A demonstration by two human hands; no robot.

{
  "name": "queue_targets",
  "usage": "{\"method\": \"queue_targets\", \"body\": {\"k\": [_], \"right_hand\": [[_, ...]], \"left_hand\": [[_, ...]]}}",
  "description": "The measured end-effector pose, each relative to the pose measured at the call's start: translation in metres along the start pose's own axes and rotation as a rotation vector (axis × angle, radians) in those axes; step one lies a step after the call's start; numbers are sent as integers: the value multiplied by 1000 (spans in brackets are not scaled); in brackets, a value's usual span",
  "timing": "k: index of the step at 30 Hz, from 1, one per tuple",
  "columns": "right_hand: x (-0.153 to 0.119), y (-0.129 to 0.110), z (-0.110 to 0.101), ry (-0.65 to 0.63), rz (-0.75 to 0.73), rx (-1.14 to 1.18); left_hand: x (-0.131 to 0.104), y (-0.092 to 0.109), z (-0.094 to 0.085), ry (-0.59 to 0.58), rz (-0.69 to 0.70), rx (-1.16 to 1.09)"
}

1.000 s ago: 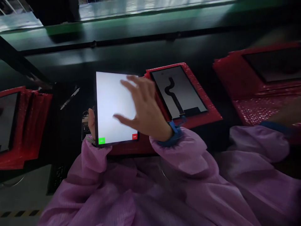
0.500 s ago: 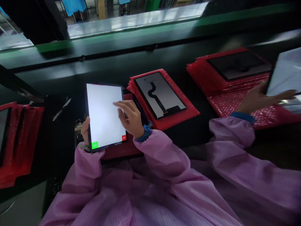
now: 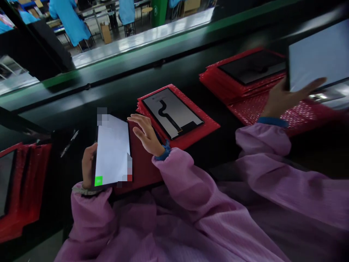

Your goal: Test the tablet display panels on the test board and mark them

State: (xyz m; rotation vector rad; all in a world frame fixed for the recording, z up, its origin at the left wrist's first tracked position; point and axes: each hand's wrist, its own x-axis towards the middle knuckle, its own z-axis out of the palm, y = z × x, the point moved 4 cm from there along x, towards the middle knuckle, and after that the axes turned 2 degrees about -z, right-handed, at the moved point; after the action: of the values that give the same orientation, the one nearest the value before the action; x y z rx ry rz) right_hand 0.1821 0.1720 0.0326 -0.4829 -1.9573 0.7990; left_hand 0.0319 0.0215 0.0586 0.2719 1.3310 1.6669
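Observation:
My left hand [image 3: 88, 163] grips the left edge of a tablet screen [image 3: 112, 151], which glows white with a green box at its lower left corner and a red one at its lower right. The tablet is held tilted, and part of its surface is blurred by blocks. Just off its right edge is my right hand [image 3: 147, 134], fingers spread and holding nothing. Beneath that hand lies a dark red mat [image 3: 147, 169]. A display panel [image 3: 174, 112] with a black ribbon cable rests on red bubble-wrap pouches [image 3: 209, 125] right of it.
At the right, a co-worker's hand [image 3: 283, 96] holds another lit tablet [image 3: 319, 54] beside a stack of red pouches [image 3: 220, 80] topped by a dark panel. More red pouches [image 3: 29, 182] stand at the left, near a pen [image 3: 69, 143]. A green-edged ledge runs behind.
My right hand has drawn back from over the screen to beside its right edge. The tablet has shifted left and turned somewhat. The camera view has tilted.

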Motion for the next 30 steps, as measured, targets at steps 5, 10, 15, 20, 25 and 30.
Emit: {"method": "queue_targets", "body": {"k": [5, 10, 15, 20, 25, 30], "right_hand": [[-4, -9, 4, -47, -87, 37], [-11, -25, 8, -73, -254, -77], [-12, -23, 6, -60, -260, -94], [-12, -24, 10, -65, -282, -125], [-15, -31, 7, -16, -326, -130], [-17, -33, 3, 5, -312, -115]], "left_hand": [[-15, -16, 36, -39, 20, 94], [-22, -33, 63, -68, 79, 209], [-29, -31, 57, -162, 179, 199], [-40, -19, -16, 187, 657, 565], [-36, -44, -68, 404, 707, 1538], [-40, -65, -70, 305, 764, 1899]]}}
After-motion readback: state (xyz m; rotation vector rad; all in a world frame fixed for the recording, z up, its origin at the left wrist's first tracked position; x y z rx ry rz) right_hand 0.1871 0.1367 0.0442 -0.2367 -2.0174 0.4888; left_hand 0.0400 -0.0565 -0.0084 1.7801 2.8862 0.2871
